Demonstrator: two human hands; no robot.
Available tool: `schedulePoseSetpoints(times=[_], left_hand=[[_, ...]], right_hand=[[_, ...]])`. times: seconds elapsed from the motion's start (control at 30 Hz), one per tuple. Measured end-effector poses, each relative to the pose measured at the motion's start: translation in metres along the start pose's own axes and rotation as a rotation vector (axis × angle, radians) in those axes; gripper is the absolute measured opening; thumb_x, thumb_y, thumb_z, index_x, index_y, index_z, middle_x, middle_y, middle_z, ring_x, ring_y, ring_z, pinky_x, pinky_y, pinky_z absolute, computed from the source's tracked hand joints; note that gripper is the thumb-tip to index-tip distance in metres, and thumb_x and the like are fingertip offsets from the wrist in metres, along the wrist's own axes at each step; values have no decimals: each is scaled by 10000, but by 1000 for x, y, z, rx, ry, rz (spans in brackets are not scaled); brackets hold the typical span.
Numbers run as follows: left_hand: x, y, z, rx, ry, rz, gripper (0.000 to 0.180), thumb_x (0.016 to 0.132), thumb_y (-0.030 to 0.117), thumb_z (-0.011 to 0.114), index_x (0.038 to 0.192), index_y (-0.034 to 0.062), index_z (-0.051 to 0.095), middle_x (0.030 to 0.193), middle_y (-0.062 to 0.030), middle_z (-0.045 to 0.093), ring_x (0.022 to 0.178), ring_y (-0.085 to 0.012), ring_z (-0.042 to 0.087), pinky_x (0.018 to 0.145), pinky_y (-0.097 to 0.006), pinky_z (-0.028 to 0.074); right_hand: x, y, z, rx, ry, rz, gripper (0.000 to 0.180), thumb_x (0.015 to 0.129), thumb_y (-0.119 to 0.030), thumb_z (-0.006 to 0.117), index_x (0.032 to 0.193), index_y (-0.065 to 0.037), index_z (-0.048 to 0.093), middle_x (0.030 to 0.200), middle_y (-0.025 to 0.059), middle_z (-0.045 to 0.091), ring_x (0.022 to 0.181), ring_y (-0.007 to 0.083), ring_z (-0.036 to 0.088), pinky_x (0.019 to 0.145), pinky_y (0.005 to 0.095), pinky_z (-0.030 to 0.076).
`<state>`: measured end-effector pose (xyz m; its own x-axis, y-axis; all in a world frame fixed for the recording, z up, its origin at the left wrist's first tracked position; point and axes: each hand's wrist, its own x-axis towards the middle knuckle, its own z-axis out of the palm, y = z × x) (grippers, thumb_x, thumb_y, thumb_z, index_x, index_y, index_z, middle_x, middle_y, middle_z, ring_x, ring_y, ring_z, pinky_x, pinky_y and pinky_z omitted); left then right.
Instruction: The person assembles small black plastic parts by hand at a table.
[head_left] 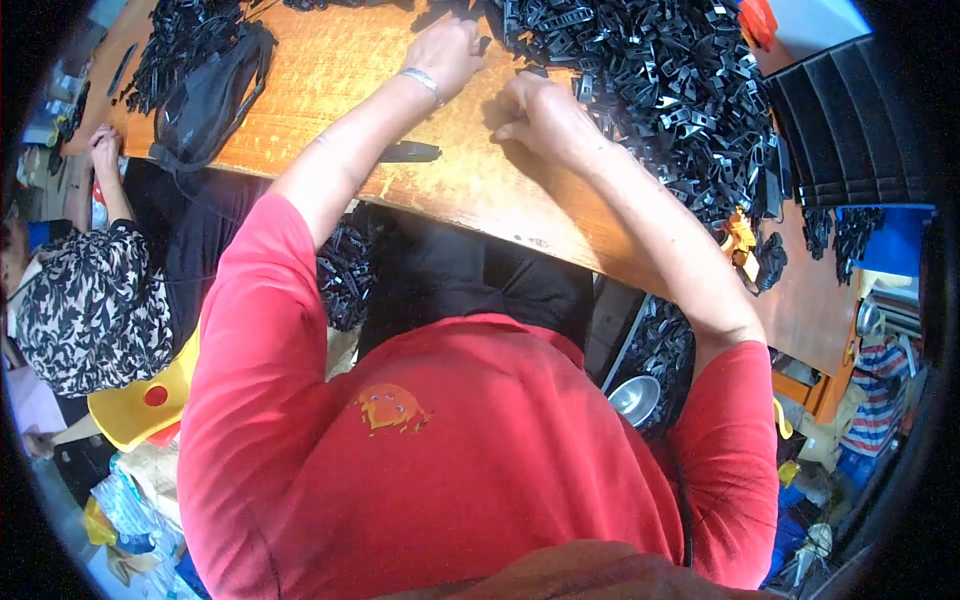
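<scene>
Both hands rest on the table [330,70] beside the clip pile [650,90]. The left hand [445,50] and right hand [540,115] curl closed; what they grip cannot be told.

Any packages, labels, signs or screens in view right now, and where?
No signs, screens or readable labels show.
Black bag: far left of the wooden table, soft, dark, rounded.
Striped sack: lower right past the table, red, white and blue.
Crumpled wrappers: lower left floor, pale and yellow.

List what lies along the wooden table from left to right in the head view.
black bag → left hand → right hand → heap of black plastic parts → stack of black trays
</scene>
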<state>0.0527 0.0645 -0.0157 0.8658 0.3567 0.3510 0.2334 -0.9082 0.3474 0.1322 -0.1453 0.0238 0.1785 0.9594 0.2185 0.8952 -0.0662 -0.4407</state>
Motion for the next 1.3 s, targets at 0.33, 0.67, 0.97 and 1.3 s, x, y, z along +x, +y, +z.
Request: schedulePoseSetpoints(times=[0.33,0.67,0.97,1.3], left_hand=[[-64,-12,-31,-257,-174,177,217,905,201,766,1062,54,732,1043,-151,719,1027,-347,690,918,-441,552],[-74,-31,-29,-149,-77,132,251,867,235,834,1022,58,746,981,-117,692,952,-318,682,854,-417,551],[-76,-32,-27,-181,-33,166,232,860,214,840,995,51,743,955,-121,678,897,-310,686,797,-410,555],[-76,-32,-26,-245,-41,159,216,847,180,844,979,51,733,949,-113,665,878,-307,682,784,-406,547]], right_hand=[[-5,-37,30,377,105,202,392,741,-227,957,993,-40,722,897,102,690,832,243,688,775,378,565],[-19,-14,31,-63,120,45,273,801,-316,881,984,-131,795,940,87,695,937,314,716,811,429,577],[13,-4,28,-105,196,72,242,833,-295,860,1000,-131,800,1012,113,681,901,349,717,799,449,585],[26,22,34,-127,175,-31,222,805,-272,873,928,-98,809,944,111,683,875,337,712,774,462,574]])
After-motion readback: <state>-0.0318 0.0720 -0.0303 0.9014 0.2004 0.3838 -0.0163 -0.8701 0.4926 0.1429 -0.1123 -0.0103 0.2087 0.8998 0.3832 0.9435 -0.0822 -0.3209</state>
